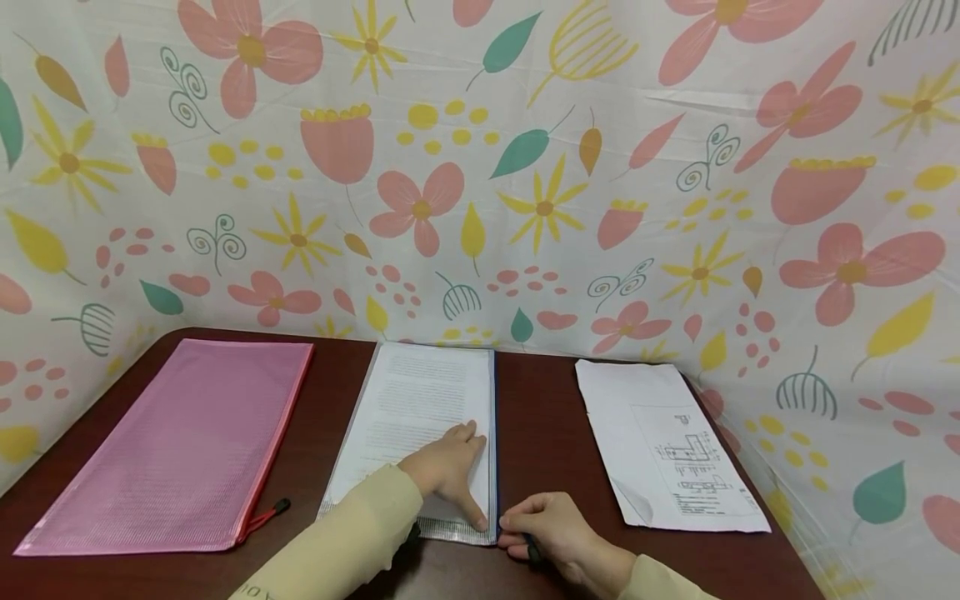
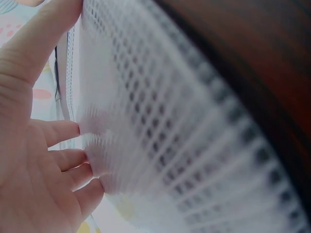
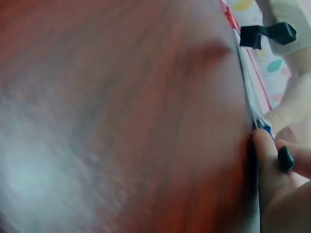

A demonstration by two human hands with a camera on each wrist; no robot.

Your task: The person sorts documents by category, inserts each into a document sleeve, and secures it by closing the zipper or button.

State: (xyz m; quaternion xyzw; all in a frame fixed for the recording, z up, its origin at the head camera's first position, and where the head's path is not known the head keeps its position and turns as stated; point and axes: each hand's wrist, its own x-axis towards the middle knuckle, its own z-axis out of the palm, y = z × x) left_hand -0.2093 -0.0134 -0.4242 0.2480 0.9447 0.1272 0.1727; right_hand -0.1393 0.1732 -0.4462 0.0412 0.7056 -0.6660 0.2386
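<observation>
A clear mesh zip folder (image 1: pixel 448 531) lies flat in the middle of the table, with printed sheets (image 1: pixel 416 387) inside it. A blue zip (image 1: pixel 496 433) runs along its right edge. My left hand (image 1: pixel 452 471) rests on the folder with its fingers spread, the thumb near the lower right corner. In the left wrist view the fingertips (image 2: pixel 97 187) touch the mesh surface. At that same corner my right hand (image 1: pixel 558 533) pinches the zip pull between thumb and fingers. Its black end (image 3: pixel 285 159) sticks out from the fingers; the slider is mostly hidden.
To the left lies a pink mesh zip folder (image 1: pixel 202 433) with a red zip, its red cord pull (image 1: pixel 262 518) pointing right. On the right are loose white sheets (image 1: pixel 622 417) printed with a drawing, one corner curled. A flower-patterned curtain (image 1: pixel 420 208) stands behind the dark table (image 1: pixel 536 433).
</observation>
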